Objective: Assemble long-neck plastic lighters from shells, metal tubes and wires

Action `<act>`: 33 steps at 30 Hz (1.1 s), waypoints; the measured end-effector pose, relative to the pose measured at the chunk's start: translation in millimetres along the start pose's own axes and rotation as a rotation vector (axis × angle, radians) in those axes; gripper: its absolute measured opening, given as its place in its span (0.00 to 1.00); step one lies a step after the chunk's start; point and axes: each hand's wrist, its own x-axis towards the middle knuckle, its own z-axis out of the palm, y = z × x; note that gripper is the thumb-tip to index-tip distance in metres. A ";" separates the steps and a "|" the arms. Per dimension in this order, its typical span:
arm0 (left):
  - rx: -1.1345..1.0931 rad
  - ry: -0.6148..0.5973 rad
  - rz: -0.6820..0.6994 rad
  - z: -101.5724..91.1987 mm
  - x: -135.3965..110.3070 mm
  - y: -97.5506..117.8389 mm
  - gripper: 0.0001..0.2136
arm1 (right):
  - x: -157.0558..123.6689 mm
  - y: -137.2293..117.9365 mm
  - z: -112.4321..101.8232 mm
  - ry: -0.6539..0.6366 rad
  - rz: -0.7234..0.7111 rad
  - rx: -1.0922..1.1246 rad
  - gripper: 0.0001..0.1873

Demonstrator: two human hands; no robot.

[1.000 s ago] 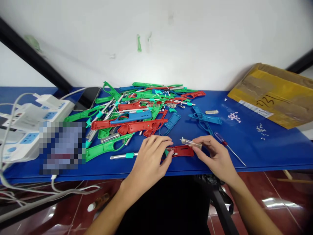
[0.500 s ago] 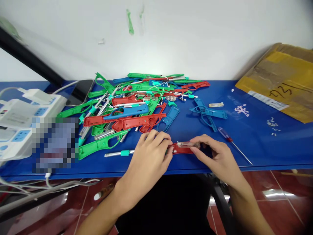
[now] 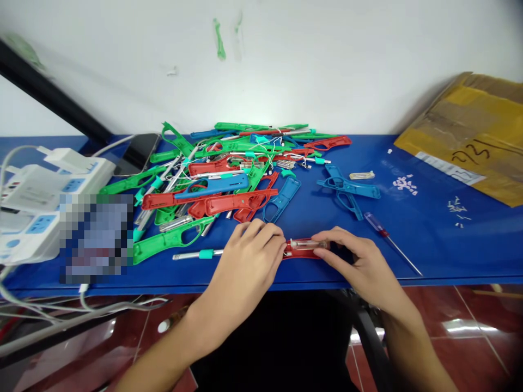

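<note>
A red lighter casing half (image 3: 300, 254) lies near the desk's front edge, partly hidden by both hands. My left hand (image 3: 249, 256) is curled over its left end, the fingers closed and their tips mostly hidden. From under that hand a metal lighter tube (image 3: 186, 256) with a teal band sticks out to the left. Between thumb and fingers of my right hand (image 3: 353, 256) is the right end of a clear lighter fuel tank (image 3: 304, 245), which lies lengthwise along the casing. Whether it is fully seated there I cannot tell.
Behind the hands is a pile of green, red and blue casings (image 3: 241, 201) with metal tubes. At right are a screwdriver (image 3: 382, 231), another clear tank (image 3: 362, 175), small pink pieces (image 3: 404, 184), screws (image 3: 455, 206) and a cardboard box (image 3: 469, 130). A power strip (image 3: 61, 207) stands at left.
My right hand has moved slightly left with the fuel tank, which sits lower against the red casing. My left hand has shifted slightly left, still over the casing.
</note>
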 end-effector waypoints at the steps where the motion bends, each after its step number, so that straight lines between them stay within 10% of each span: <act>1: -0.032 0.015 -0.004 1.3 -1.6 -1.0 0.07 | 0.3 -0.1 -0.2 -0.005 0.003 0.001 0.10; 9: -0.175 0.053 -0.037 4.8 -9.0 -7.5 0.05 | 1.1 0.5 0.5 0.048 0.027 0.020 0.08; 15: -0.152 0.140 0.005 -22.0 16.8 -9.9 0.06 | -5.3 11.5 -4.0 0.323 0.067 0.304 0.09; 26: -0.278 0.230 -0.008 -28.4 -8.2 -7.5 0.08 | 14.0 77.5 -145.4 0.548 0.195 -0.332 0.22; 33: -0.320 0.271 -0.071 -21.6 -53.9 -28.9 0.09 | 66.9 86.8 -188.0 0.222 0.145 -0.576 0.02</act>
